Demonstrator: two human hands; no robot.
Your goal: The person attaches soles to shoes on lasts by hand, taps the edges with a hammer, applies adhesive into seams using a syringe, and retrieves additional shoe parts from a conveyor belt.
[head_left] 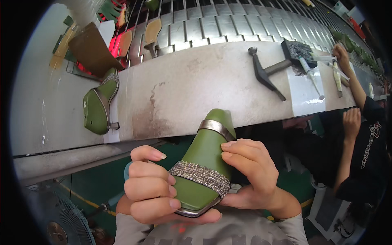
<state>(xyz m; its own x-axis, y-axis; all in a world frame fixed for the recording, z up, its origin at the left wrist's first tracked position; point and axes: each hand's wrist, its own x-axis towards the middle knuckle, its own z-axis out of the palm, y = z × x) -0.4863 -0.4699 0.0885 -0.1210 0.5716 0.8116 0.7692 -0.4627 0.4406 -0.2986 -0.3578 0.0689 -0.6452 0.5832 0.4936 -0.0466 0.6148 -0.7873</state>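
I'm holding a green shoe last (204,151), dressed as a sandal, at the lower centre of the frame, toe pointing toward the bottom edge. The left hand (151,185) is grasping the toe end, its fingers curling in along the side while its index finger is lifting clear. The right hand (251,175) is clasping the opposite side, fingertips resting on the green surface below the silver strap (214,127). A glittering braided band (202,177) is crossing the forefoot between them.

To handle this well, I'm judging that the pressure should be going into the solid last and sole rim, not the braid, which could be snagging or shifting. Steadying from both sides should be stopping any twist.

On the bench (188,81), another green last (96,108) is lying at the left, and a hammer (269,71) is resting at the upper right.
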